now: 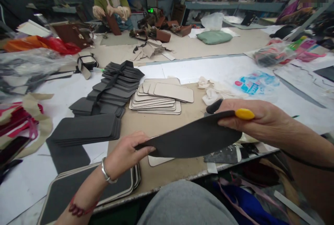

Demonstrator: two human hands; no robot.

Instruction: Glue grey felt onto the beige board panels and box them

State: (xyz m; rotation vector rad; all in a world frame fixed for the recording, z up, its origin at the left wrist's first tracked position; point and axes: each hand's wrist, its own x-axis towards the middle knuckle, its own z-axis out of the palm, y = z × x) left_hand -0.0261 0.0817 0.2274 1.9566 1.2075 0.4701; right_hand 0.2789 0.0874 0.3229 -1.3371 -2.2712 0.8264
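A thin dark grey panel [193,138] is held up above the work table, tilted and slightly bent. My left hand [133,152] pinches its left end between thumb and fingers. On the panel's right end, my right hand [255,120] is closed, with the thumb below the edge. A yellow rounded piece [244,114] shows at that hand, and a black tip [214,106] sticks out by its fingers; what either belongs to is unclear. Beneath the panel, a pale rounded panel [159,160] lies partly hidden on the brown board [182,171].
Pale panels [156,103] are stacked beyond my hands. Dark grey pieces [86,127] lie in a fanned pile at the left, near larger pale-edged panels [114,186]. Across the table a person [112,6] handles a brown piece. Plastic bags [276,53] lie at the right.
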